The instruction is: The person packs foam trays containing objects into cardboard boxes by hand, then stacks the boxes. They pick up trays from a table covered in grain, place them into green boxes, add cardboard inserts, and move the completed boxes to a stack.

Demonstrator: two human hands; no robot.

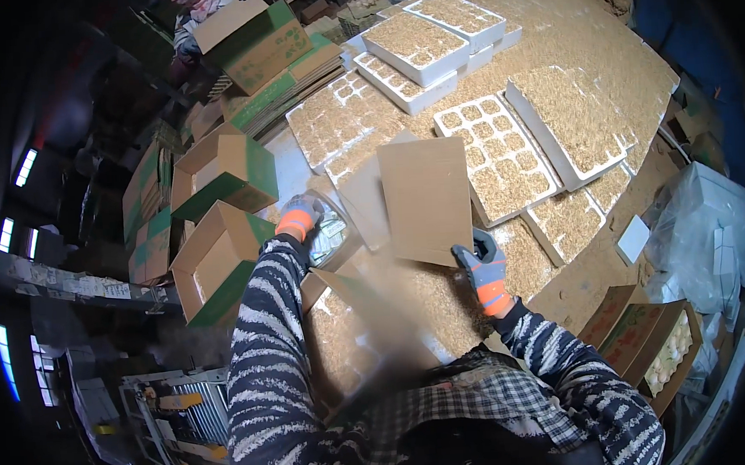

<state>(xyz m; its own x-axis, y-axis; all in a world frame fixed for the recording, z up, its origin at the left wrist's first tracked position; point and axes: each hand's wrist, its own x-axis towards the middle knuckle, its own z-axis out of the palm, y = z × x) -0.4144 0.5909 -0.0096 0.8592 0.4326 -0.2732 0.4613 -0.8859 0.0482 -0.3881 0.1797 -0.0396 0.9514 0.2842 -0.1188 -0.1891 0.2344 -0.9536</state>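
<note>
My right hand [483, 269], in a grey and orange work glove, grips the lower right corner of a flat cardboard sheet [426, 198]. My left hand [299, 216], gloved alike, is at the left rim of a small container [349, 243] with printed paper pieces [328, 235] in it; whether its fingers hold anything is unclear. Behind the sheet lies another greyish board [364, 201]. A cardboard flap [343, 284] stands below the container, partly blurred. White foam trays [516, 215] with cells full of grain-like husks lie right of the sheet.
Two open cardboard boxes with green sides [244, 195] [223, 278] stand at the left. Flattened cartons [277, 95] are stacked behind them, near a person [188, 37]. More foam trays [427, 72] are piled at the back. At the lower right, a carton holds eggs [668, 356] beside plastic-wrapped foam [694, 222].
</note>
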